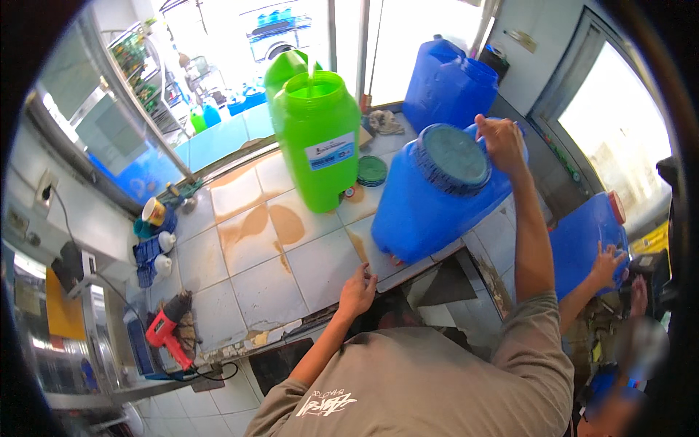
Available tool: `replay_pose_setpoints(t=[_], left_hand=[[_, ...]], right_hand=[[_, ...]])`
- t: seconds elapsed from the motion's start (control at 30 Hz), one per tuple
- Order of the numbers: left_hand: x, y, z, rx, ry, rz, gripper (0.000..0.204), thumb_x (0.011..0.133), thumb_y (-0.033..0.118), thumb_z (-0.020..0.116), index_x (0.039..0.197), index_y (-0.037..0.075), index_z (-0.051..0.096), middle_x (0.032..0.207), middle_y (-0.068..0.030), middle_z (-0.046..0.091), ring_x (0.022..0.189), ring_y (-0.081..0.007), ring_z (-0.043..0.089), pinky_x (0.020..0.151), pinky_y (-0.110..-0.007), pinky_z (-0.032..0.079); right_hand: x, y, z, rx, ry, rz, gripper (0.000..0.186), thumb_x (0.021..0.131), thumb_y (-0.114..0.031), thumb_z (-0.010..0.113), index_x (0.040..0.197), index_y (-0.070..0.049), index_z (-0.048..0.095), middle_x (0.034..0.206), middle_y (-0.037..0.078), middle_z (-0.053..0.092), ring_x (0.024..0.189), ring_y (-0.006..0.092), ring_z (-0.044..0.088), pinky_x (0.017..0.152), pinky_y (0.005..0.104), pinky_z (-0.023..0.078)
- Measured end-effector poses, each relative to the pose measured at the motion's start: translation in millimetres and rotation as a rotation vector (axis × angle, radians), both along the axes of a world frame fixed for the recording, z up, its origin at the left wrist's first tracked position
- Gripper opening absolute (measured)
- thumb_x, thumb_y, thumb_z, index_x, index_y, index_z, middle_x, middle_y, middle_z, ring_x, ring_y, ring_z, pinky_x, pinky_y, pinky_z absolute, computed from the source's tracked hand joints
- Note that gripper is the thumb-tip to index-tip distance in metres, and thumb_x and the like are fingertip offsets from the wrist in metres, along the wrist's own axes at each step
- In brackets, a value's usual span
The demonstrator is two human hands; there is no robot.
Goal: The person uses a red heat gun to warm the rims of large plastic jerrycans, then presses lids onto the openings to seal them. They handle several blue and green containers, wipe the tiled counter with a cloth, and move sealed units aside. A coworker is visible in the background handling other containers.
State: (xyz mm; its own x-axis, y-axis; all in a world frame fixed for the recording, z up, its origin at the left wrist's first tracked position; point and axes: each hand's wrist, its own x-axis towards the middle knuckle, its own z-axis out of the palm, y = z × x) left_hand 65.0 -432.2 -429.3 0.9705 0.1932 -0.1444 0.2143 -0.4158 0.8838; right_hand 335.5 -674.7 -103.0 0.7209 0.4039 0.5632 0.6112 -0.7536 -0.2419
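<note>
My right hand is closed around the top handle of a blue water jug with a round dark green lid. This jug stands at the counter's front edge; whether its base is fully down I cannot tell. My left hand is by the same edge, left of the jug, fingers loosely bent and apart, holding nothing. Farther back stands a bright green jug with its mouth uncovered and a thin stream of water running into it. A loose green cap lies between the two jugs.
Another blue jug stands at the back right. A co-worker's hand touches a blue jug with a red cap at the right. A red heat gun with a cord, and several bottles, lie at the left of the tiled counter.
</note>
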Motion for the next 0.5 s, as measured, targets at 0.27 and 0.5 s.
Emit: replay_pose_setpoints(t=[0.27, 0.5], left_hand=[[-33, 17, -1, 0.057, -0.043, 0.175, 0.030, 0.098, 0.020, 0.056, 0.117, -0.003, 0.054, 0.105, -0.0340, 0.066, 0.100, -0.0540, 0.062, 0.086, -0.060, 0.049], [-35, 17, -14, 0.122, -0.122, 0.198, 0.027, 0.095, 0.010, 0.059, 0.121, -0.001, 0.059, 0.110, -0.0320, 0.066, 0.105, -0.0522, 0.062, 0.089, -0.057, 0.051]], right_hand=[[-77, 116, -1, 0.043, -0.226, 0.382, 0.053, 0.107, -0.030, 0.044, 0.062, -0.006, 0.061, 0.060, 0.015, 0.058, 0.058, 0.0328, 0.059, 0.064, 0.0451, 0.044], [-76, 128, -11, 0.150, -0.257, 0.434, 0.037, 0.097, -0.020, 0.052, 0.064, -0.007, 0.060, 0.062, 0.011, 0.060, 0.061, 0.0302, 0.060, 0.069, 0.0436, 0.045]])
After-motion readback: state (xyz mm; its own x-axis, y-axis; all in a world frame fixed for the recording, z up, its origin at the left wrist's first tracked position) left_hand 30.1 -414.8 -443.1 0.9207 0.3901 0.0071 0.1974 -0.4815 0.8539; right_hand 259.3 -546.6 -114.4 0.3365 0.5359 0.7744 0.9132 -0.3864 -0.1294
